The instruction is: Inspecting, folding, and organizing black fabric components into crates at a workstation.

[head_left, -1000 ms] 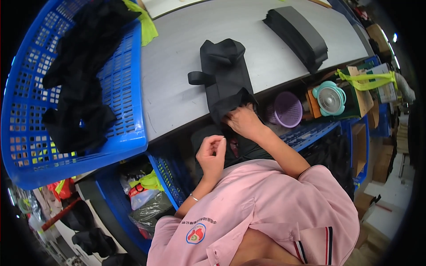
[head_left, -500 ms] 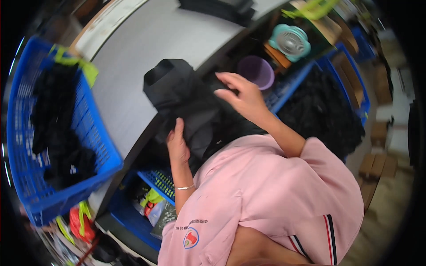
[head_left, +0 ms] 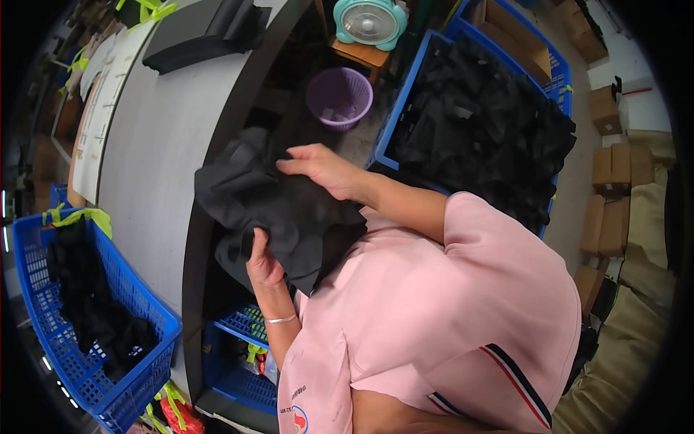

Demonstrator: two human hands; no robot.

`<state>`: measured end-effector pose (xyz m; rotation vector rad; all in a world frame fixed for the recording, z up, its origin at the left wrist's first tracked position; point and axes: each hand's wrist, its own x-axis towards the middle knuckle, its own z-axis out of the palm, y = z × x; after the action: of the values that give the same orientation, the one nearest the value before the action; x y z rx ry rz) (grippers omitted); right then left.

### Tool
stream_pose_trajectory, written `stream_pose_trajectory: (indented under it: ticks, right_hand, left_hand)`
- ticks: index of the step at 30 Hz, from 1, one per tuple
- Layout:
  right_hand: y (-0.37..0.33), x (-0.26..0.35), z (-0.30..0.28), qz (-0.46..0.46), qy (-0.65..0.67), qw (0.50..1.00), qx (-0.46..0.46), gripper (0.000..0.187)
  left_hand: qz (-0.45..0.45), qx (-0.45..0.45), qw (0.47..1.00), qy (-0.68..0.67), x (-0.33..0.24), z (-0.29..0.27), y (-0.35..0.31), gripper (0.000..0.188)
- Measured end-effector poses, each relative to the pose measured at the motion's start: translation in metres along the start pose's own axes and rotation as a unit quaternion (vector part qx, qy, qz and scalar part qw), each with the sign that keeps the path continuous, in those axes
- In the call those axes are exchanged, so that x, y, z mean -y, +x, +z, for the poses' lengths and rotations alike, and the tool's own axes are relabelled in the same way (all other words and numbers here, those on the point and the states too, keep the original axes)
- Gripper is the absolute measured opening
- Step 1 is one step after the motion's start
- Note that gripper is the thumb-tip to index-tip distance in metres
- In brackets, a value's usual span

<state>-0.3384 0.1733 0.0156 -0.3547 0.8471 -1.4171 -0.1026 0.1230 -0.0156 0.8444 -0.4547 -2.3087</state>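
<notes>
A loose piece of black fabric (head_left: 282, 217), crumpled and folded, hangs in front of my body beside the table edge. My left hand (head_left: 266, 262) grips its near lower part, thumb on top and the other fingers hidden beneath the cloth. At the far right edge of the fabric, my right hand (head_left: 322, 170) pinches it between thumb and fingers. What kind of article the fabric is, I cannot tell.
The grey table (head_left: 155, 137) runs along the left, bearing a dark stack (head_left: 199, 36). A blue crate (head_left: 152, 354) with black pieces stands at lower left. Right of me, another blue crate (head_left: 394, 130) is heaped with black fabric. Beyond are a purple basket (head_left: 314, 98) and a turquoise fan (head_left: 369, 23).
My right hand, apart from the fabric and with fingers spread before, has closed on its edge. The fabric has shifted off the tabletop toward me. The whole view has turned.
</notes>
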Motion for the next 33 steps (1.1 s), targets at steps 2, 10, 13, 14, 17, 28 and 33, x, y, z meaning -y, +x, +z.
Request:
stream_pose_trajectory:
  ticks: [2, 10, 13, 14, 17, 28, 33]
  right_hand:
    - [-0.012, 0.003, -0.031, -0.122, -0.073, 0.986, -0.092, 0.018]
    - [-0.136, 0.111, -0.22, -0.4, -0.209, 0.786, -0.422, 0.014]
    - [-0.192, 0.172, -0.295, -0.423, -0.268, 0.688, -0.526, 0.031]
    - [-0.212, 0.194, -0.314, -0.307, -0.384, 0.61, -0.621, 0.041]
    - [-0.235, 0.204, -0.353, -0.206, -0.588, 0.335, -0.707, 0.053]
    - [0.021, -0.036, -0.099, -0.304, -0.711, 0.627, -0.09, 0.047]
    - [0.041, -0.099, 0.002, -0.236, -0.813, 0.533, 0.017, 0.059]
  left_hand:
    - [-0.008, 0.19, 0.98, 0.053, -0.001, 0.018, 0.014, 0.039]
    - [0.047, 0.053, 0.966, 0.25, 0.011, 0.037, -0.014, 0.054]
    - [0.023, -0.006, 0.959, 0.282, -0.001, 0.017, -0.021, 0.052]
    - [0.029, 0.006, 0.963, 0.266, -0.006, 0.009, -0.024, 0.05]
    - [0.08, -0.021, 0.961, 0.265, -0.022, -0.012, -0.031, 0.049]
    - [0.459, -0.315, 0.775, 0.299, -0.201, -0.096, -0.005, 0.039]
    - [0.591, -0.588, 0.377, 0.405, -0.337, -0.135, -0.026, 0.066]
